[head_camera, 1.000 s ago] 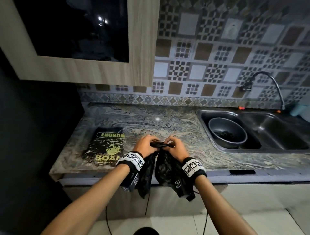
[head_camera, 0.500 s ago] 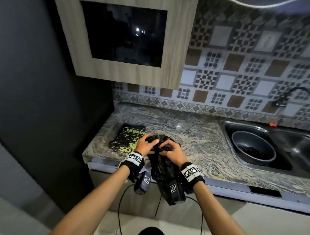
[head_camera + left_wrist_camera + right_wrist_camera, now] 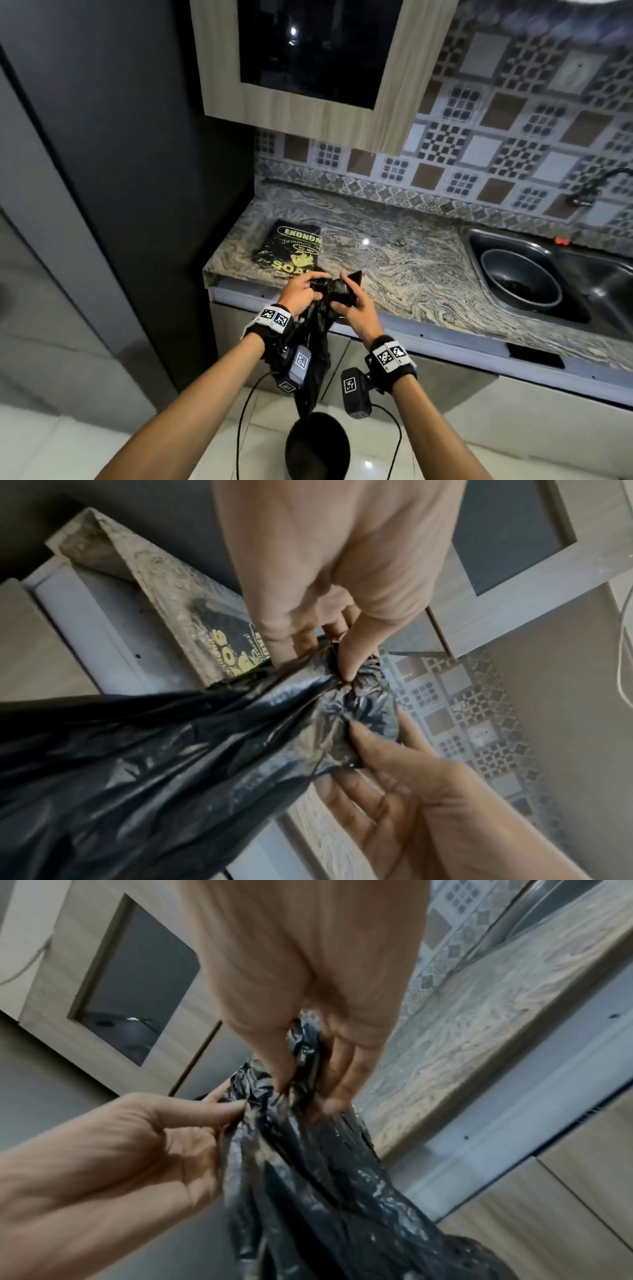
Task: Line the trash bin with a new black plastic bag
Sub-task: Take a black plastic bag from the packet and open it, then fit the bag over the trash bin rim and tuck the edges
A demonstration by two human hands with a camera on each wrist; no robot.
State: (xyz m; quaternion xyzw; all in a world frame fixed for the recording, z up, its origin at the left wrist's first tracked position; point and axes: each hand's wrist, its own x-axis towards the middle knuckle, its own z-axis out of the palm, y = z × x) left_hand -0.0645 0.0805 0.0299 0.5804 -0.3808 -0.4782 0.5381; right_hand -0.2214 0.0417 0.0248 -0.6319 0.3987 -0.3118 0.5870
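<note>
Nearest the camera, low on the pale floor, sits a dark round bin (image 3: 317, 445), its mouth facing up, directly beneath the hands. From it the crinkled black plastic bag (image 3: 317, 346) rises as a long, narrow hanging strip, its long axis close to vertical, its lower tip just above or at the bin's rim; whether it touches cannot be told. At the top, both hands hold the bunched mouth of the bag in front of the counter edge: the left hand (image 3: 303, 291) pinches a fold between thumb and fingers, and the right hand (image 3: 356, 310) pinches the crumpled plastic just beside it. Neither is clearly nearer the bin. The coming move likely means parting the mouth and lowering it straight down. Beyond, a printed black pack of bags (image 3: 291, 251) lies flat on the marbled countertop (image 3: 404, 260).
</note>
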